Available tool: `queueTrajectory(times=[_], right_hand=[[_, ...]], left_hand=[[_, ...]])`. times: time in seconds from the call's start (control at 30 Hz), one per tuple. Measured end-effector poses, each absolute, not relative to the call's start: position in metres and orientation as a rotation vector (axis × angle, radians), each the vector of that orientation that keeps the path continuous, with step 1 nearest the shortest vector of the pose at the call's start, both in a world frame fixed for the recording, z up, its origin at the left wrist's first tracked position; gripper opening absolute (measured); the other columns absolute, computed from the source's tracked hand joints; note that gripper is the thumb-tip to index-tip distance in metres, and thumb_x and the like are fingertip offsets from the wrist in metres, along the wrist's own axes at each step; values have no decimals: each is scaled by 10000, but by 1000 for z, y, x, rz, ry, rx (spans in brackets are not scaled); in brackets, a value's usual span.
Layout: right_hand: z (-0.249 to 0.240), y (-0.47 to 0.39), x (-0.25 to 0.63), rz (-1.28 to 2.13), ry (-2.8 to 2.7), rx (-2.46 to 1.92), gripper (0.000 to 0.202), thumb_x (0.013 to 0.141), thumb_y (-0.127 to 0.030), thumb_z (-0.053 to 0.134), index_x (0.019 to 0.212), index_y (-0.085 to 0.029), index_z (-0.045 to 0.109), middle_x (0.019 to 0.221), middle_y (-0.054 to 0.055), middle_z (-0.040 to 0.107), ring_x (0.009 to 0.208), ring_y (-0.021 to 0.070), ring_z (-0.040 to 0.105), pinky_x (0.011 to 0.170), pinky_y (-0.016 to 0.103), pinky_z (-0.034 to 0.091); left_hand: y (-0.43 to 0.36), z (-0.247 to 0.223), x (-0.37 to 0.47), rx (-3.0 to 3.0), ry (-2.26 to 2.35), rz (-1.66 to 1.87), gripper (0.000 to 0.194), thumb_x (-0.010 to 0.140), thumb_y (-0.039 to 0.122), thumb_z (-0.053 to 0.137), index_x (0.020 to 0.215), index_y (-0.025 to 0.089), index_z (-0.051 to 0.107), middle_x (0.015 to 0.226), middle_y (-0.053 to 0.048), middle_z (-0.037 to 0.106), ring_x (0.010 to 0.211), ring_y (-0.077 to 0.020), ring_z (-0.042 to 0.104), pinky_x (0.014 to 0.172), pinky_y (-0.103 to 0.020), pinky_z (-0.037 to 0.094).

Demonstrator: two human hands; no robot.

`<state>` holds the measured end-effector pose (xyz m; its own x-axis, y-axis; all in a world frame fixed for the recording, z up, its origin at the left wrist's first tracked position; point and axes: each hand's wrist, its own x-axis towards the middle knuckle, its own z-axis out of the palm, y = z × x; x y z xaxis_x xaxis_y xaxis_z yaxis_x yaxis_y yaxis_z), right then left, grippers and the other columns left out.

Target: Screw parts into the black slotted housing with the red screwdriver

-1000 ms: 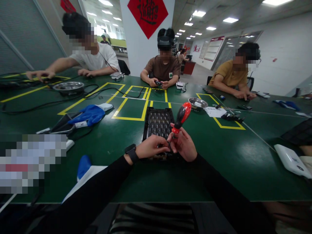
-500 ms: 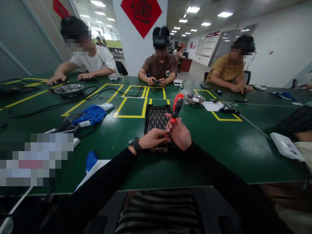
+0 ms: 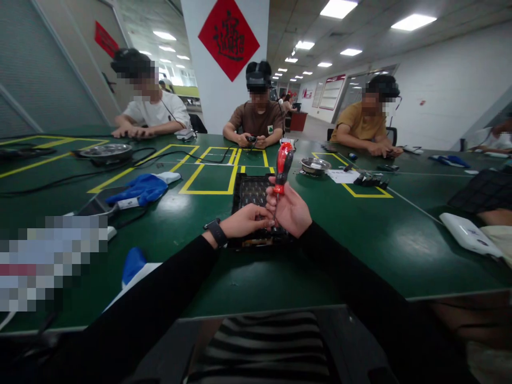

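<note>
A red and black screwdriver (image 3: 283, 168) stands nearly upright, handle on top, above the near part of a black tray (image 3: 253, 189) with rows of small items. My right hand (image 3: 294, 210) is closed round it below the handle, by the shaft. From the left, my left hand (image 3: 250, 220) reaches in, its fingertips pinched together beside the screwdriver's lower end; what they hold is too small to make out. The screwdriver's tip is hidden by the fingers.
Blue gloves (image 3: 140, 189) lie to the left. A metal bowl (image 3: 315, 166) and a white paper (image 3: 343, 176) are beyond on the right. Another bowl (image 3: 106, 152) stands far left, near black cables. A white device (image 3: 470, 233) sits at the right. Three people sit across the table.
The view has tilted up and shifted a little. The screwdriver's handle leans less to the right. Across the table at the left, a person's hands have come together.
</note>
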<state>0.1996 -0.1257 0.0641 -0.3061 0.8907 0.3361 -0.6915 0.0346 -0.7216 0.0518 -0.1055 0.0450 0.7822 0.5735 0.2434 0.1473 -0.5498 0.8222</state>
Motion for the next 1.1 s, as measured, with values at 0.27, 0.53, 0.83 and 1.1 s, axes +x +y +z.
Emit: queueTrajectory(times=[0.27, 0.53, 0.83, 1.1], right_hand=[[58, -128, 202, 1628, -1045, -254, 248, 886, -376, 363, 976, -202, 516, 536, -54, 345, 423, 76, 242, 434, 197, 278], [56, -132, 199, 1553, -1023, -312, 155, 879, -291, 391, 981, -230, 491, 712, 5, 556, 499, 83, 361, 499, 207, 334], [58, -138, 196, 1619, -1002, -292, 262, 890, -371, 354, 1000, -206, 524, 594, -36, 391, 461, 83, 288, 445, 202, 305], [52, -135, 198, 1543, -1015, -342, 167, 859, -285, 434, 1017, -254, 479, 711, -9, 522, 552, 94, 404, 531, 222, 364]], left_hand=[[-105, 45, 50, 2204, 528, 556, 274, 819, 320, 489, 833, 86, 631, 775, -39, 627, 704, -106, 544, 692, -212, 420], [-107, 44, 51, 2232, 576, 623, 289, 795, 346, 513, 748, 86, 632, 710, -21, 600, 647, -98, 515, 636, -205, 405], [-105, 40, 50, 2156, 636, 678, 285, 712, 350, 614, 817, 91, 671, 745, -31, 650, 683, -122, 556, 660, -224, 431], [-107, 43, 49, 2231, 705, 670, 255, 749, 313, 565, 739, 81, 672, 680, -33, 640, 605, -95, 533, 611, -199, 411]])
